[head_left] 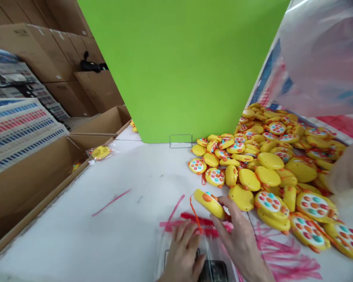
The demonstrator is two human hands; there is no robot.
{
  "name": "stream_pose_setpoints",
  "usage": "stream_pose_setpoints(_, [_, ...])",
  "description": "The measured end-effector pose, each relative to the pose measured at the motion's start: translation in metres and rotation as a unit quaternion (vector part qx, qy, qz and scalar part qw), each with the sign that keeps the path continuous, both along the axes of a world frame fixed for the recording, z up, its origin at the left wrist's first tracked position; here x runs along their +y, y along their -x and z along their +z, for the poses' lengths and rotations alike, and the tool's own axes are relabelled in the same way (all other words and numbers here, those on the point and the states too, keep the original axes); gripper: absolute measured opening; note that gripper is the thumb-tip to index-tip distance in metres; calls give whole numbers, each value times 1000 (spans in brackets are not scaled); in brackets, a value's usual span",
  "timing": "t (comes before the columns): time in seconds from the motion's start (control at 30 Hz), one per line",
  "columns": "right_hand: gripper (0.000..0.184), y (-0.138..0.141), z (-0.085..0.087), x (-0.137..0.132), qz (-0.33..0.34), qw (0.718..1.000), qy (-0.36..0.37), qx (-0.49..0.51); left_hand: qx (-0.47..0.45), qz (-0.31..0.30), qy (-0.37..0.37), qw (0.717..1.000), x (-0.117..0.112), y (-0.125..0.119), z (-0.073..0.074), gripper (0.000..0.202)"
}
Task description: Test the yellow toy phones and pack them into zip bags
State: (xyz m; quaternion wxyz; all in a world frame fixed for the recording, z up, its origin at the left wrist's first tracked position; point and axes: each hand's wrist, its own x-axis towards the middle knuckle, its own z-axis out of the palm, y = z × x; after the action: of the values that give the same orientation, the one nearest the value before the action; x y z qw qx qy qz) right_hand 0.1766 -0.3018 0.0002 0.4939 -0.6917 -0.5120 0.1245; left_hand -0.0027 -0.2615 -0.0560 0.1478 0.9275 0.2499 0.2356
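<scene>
My right hand (238,233) grips a yellow toy (208,203) between thumb and fingers, tilted on its edge above the white table. Coloured dots show along its upper side, and an orange cord (195,213) hangs from it toward my other hand. My left hand (184,250) lies on a stack of clear plastic bags (161,254) at the bottom centre, its fingers slightly bent and thumb apart. Whether its fingertips pinch the top bag is unclear. A dark object (219,270) shows beside this hand, partly covered by clear plastic.
A heap of similar yellow toys (269,176) spreads over the right side. One bagged toy (100,152) lies near an opened cardboard box (85,164) on the left. A tall green panel (182,70) stands behind the white table (120,231). Pink marks streak the tabletop.
</scene>
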Motion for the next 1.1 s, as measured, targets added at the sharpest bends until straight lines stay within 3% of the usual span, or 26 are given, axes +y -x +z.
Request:
stream_pose_setpoints(0.1, [33, -4, -3, -3, 30, 972, 42, 230, 42, -9, -116, 992, -18, -11, -38, 46])
stream_pose_setpoints(0.2, [46, -10, -7, -5, 23, 914, 46, 403, 39, -66, -150, 986, -29, -15, -54, 40])
stream_pose_setpoints(0.3, [55, -11, -12, -7, 3, 889, 47, 455, 30, -96, -127, 987, -33, -11, -52, 30])
stream_pose_setpoints(0.4, [53, -10, -16, -12, 6, 880, 54, 472, 46, -43, -71, 995, -31, -3, -51, 34])
stream_pose_setpoints(0.5, [47, -10, -18, -16, -2, 871, 54, 489, 55, -16, 22, 998, -28, -1, -51, 43])
stream_pose_setpoints(0.6, [46, -12, -19, -21, -12, 862, 58, 503, -1, -1, 147, 989, -24, -7, -38, 31])
stream_pose_setpoints(0.7, [51, -10, -22, -25, -25, 856, 67, 512, -101, 99, 320, 937, -15, -17, -5, 22])
stream_pose_setpoints(0.77, [52, -2, -25, -27, -17, 855, 78, 513, -160, 170, 406, 883, -6, -26, 20, 36])
stream_pose_setpoints(0.87, [53, 15, -29, -27, -17, 863, 81, 498, -195, 163, 483, 838, 7, -41, 44, 48])
stream_pose_setpoints(0.97, [51, 5, -31, -40, -42, 902, 85, 421, -221, 163, 541, 795, 12, -48, 45, 34])
stream_pose_setpoints(1.03, [46, -36, -35, -66, -89, 946, 96, 296, -262, 165, 595, 742, 12, -48, 36, 34])
stream_pose_setpoints(1.1, [42, -98, -45, -109, -229, 955, 106, 153, -303, 176, 664, 661, 11, -45, 27, 36])
